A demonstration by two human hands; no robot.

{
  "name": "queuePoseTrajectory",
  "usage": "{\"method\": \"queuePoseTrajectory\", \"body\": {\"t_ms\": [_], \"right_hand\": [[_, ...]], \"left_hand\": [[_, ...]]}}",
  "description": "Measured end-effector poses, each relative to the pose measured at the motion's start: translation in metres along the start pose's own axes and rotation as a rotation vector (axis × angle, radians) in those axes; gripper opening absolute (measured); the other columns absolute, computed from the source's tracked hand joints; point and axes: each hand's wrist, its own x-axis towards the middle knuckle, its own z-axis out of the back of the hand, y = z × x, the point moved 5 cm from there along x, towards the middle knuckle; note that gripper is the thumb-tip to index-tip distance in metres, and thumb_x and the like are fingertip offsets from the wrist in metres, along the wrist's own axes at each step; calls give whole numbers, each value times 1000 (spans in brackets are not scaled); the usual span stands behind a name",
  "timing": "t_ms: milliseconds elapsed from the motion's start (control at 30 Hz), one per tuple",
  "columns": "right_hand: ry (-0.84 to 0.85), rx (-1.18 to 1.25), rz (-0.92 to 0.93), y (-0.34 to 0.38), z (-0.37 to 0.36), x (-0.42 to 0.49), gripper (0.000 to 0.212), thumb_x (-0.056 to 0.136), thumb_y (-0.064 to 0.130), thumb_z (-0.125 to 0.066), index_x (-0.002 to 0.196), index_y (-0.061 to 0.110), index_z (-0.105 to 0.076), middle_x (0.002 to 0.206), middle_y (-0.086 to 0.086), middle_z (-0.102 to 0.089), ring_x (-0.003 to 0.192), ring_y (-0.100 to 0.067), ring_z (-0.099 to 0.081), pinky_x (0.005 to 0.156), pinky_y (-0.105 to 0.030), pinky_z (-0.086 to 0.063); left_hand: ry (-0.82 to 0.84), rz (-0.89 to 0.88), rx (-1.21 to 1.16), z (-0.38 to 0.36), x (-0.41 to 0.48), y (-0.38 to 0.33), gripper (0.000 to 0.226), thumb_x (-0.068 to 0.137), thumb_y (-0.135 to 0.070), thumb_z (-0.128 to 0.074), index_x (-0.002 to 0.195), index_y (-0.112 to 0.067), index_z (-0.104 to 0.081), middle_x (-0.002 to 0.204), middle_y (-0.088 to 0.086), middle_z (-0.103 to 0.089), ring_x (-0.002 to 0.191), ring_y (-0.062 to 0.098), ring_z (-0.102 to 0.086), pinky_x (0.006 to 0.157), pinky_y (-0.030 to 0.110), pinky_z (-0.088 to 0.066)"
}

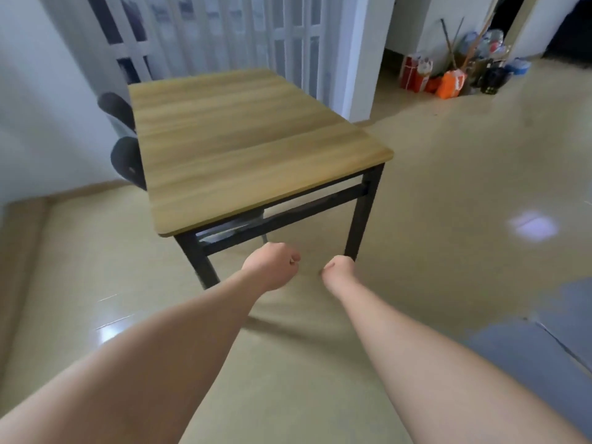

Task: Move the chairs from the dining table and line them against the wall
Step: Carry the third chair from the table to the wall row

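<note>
The dining table [250, 139] fills the middle of my view, with nothing on its wooden top. By my judgement the job has hardly begun. Two dark chairs sit pushed in along the table's left edge, in the narrow gap between it and the white wall [41, 123]. The nearer chair [126, 161] is by the near-left corner and the farther chair [117, 108] is beyond it, toward the far-left corner. I see no chair lined up against any wall. Under the near end there is a grey shape [237, 225]. It may be a seat, but I cannot tell.

The tiled floor [432, 187] on the table's right side is open. A blue-grey patch [544, 341] lies low on my right, too blurred to name. A heap of bags and sticks [448, 78] stands in the far right corner, well apart from the chairs. I think the tight gap by the wall and the table's near-left leg are what will hamper pulling the chairs out.

My left hand [272, 265] and right hand [339, 269] reach out just short of the table's near edge. Both are clenched into fists and grasp nothing.
</note>
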Motion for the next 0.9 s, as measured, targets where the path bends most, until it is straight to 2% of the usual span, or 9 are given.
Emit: {"method": "queuePoseTrajectory", "body": {"t_ms": [67, 133, 233, 267, 433, 533, 767, 900], "right_hand": [[74, -44, 46, 38, -38, -12, 21, 89, 4, -44, 101, 9, -61, 104, -13, -57, 105, -32, -57, 85, -29, -43], [119, -73, 98, 77, -80, -21, 19, 88, 6, -45, 97, 8, -62, 101, -10, -58, 105, -32, -58, 89, -33, -47], [163, -114, 169, 125, -133, -30, 15, 87, 6, -47, 75, 13, -54, 91, -7, -56, 86, -27, -55, 78, -29, -47], [187, -134, 183, 139, -148, -32, 16, 87, 7, -47, 74, 14, -51, 89, -6, -55, 83, -25, -53, 75, -28, -45], [286, -200, 262, 200, -205, -33, 7, 89, 14, -52, 90, 15, -59, 91, -4, -54, 83, -24, -51, 73, -26, -41], [291, -234, 294, 245, -234, -13, 19, 89, 16, -51, 103, 11, -63, 95, -4, -57, 86, -24, -53, 79, -31, -48], [283, -199, 290, 357, -298, 56, 27, 88, 12, -47, 109, 9, -62, 100, -8, -58, 87, -25, -53, 79, -33, -49], [296, -212, 307, 419, -338, 78, 26, 90, 14, -46, 110, 10, -62, 96, -5, -54, 83, -25, -51, 73, -28, -44]], "left_hand": [[-26, 64, -23, 22, -7, 49, 37, 97, -17, -40, 128, -20, -60, 131, 4, -62, 115, 25, -60, 91, 31, -49], [-62, 130, -49, 43, -15, 104, 37, 96, -16, -40, 126, -21, -61, 128, 4, -63, 112, 25, -61, 89, 32, -51], [-107, 225, -106, 62, -24, 168, 36, 95, -16, -41, 124, -21, -62, 124, 5, -64, 108, 26, -61, 80, 29, -49], [-122, 246, -127, 68, -26, 185, 35, 95, -16, -42, 123, -21, -63, 123, 6, -65, 108, 26, -61, 80, 29, -49], [-204, 335, -207, 98, -24, 256, 36, 94, -13, -43, 123, -19, -64, 123, 5, -66, 110, 25, -62, 88, 31, -51], [-239, 346, -211, 125, -4, 298, 34, 94, -12, -44, 121, -16, -65, 122, 7, -67, 110, 26, -62, 90, 32, -50], [-249, 374, -186, 186, 75, 387, 35, 94, -13, -44, 122, -19, -65, 125, 6, -66, 113, 27, -61, 89, 30, -49], [-244, 399, -184, 221, 113, 443, 35, 94, -15, -45, 122, -19, -64, 124, 6, -66, 112, 27, -61, 88, 30, -49]]}}
